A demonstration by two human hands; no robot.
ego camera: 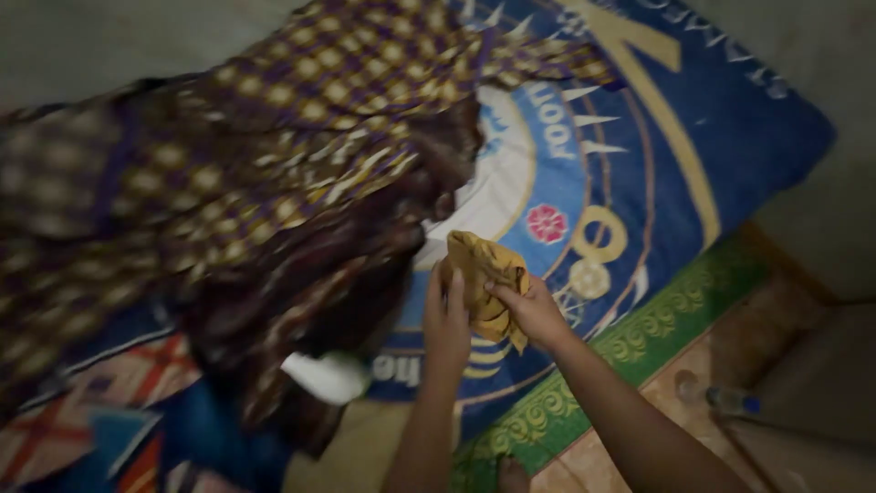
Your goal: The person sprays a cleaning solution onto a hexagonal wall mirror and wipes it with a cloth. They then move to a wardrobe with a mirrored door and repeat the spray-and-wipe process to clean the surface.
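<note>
A small crumpled yellow cloth (488, 274) is held up between both my hands over a blue patterned spread (693, 119). My left hand (447, 315) grips its left side with the fingers pointing up. My right hand (529, 309) pinches its right edge between thumb and fingers. A large heap of brown and yellow checked fabric (265, 164) lies just to the left of my hands, covering much of the spread.
A green patterned mat (639, 342) borders the spread at the lower right, on a tiled floor. A clear plastic bottle with a blue cap (716, 394) lies on the floor at the right. A white object (328, 376) pokes out under the dark fabric.
</note>
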